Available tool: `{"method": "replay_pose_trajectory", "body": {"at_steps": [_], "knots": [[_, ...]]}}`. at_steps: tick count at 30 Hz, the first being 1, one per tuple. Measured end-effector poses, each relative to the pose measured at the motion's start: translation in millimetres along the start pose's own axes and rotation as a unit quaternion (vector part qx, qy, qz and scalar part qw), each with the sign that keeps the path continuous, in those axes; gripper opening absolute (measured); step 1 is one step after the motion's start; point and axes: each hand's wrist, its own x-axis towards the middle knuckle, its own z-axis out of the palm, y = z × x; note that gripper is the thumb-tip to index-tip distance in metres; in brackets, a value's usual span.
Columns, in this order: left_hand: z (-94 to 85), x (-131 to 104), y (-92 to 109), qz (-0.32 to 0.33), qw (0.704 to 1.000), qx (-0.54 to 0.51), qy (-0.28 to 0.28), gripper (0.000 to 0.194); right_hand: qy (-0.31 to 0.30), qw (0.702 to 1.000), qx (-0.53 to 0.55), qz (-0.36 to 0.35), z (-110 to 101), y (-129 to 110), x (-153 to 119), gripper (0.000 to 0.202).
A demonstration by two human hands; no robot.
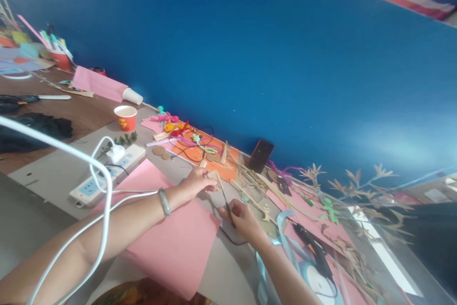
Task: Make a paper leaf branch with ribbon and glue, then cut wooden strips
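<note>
My left hand (199, 182), with a pale bangle at the wrist, pinches a small light-brown flat piece (215, 179) above the table. My right hand (243, 219) grips a thin dark pen-like tool (229, 210) whose narrow end reaches up to the edge of that piece. Whether the tip touches it, I cannot tell. A dark cord (232, 241) curves below my right hand. Beneath my left forearm lies a large pink paper sheet (178, 238).
A white power strip (107, 176) with a plug sits left, and a white cable (109, 200) crosses in front of my left arm. A paper cup (126, 117), orange sheet (226, 172), phone (261, 155), blue ribbon (285, 238) and black glue gun (316, 252) lie around.
</note>
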Motion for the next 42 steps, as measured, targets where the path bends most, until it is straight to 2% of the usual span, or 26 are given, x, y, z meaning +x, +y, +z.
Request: {"method": "replay_pose_trajectory", "body": {"at_steps": [7,13,18,24,31,42], "knots": [[0.1,-0.4,-0.4,0.002,1.0,-0.012,-0.005,0.014,0.014,0.999,-0.046,-0.017,-2.9,10.4,3.6,0.04],[0.5,-1.3,-0.5,0.023,0.999,-0.021,-0.008,0.014,0.015,0.999,-0.031,-0.03,-3.6,13.4,2.4,0.037],[0.2,0.8,-0.7,0.003,1.0,-0.01,0.0,0.019,0.011,0.999,-0.026,-0.025,-2.8,13.0,1.6,0.036],[0.1,0.5,-1.1,0.001,1.0,-0.028,0.003,0.026,0.011,0.998,-0.053,-0.017,-3.9,8.7,0.6,0.038],[-1.0,0.6,-2.2,0.002,0.999,-0.035,0.002,0.029,0.005,0.999,-0.035,-0.022,-4.3,7.6,0.9,0.036],[-0.8,0.5,-0.4,0.0,1.0,-0.015,0.007,0.02,0.011,1.0,-0.026,-0.003,-0.7,4.8,2.7,0.036]]}}
